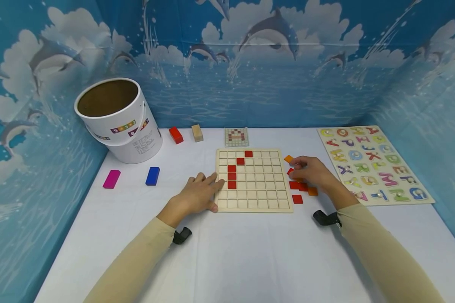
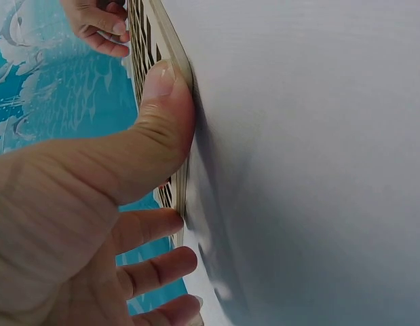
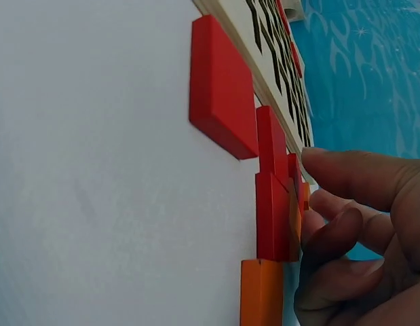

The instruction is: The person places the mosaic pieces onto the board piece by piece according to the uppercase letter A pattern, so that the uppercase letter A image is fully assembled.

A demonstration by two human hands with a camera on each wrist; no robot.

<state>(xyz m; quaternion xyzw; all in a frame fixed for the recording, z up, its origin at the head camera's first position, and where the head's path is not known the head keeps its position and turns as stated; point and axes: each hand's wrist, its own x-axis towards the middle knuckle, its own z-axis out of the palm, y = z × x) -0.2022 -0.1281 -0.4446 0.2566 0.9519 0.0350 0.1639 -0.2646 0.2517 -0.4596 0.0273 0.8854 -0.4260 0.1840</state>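
A wooden grid board (image 1: 263, 206) lies flat with several red square tiles (image 1: 232, 176) set in its cells, running up the left side and slanting right. My left hand (image 1: 197, 195) rests at the board's left side, fingers spread. In the left wrist view its thumb (image 2: 162, 125) presses against the board's edge (image 2: 174, 41). Beyond the board's right edge, my right hand (image 1: 311, 172) reaches over loose red tiles (image 1: 297, 199) and orange tiles (image 1: 312, 191). Its thumb (image 3: 352, 173) and index finger are apart, close beside a red tile, with nothing visible between them; the other fingers curl.
A small pattern card (image 1: 236, 137) lies behind the board. Left of it are a natural wood block (image 1: 197, 133), red block (image 1: 176, 135), blue block (image 1: 153, 176) and magenta block (image 1: 111, 179). A white bucket (image 1: 132, 145) stands back left; an alphabet puzzle board (image 1: 368, 168) lies right.
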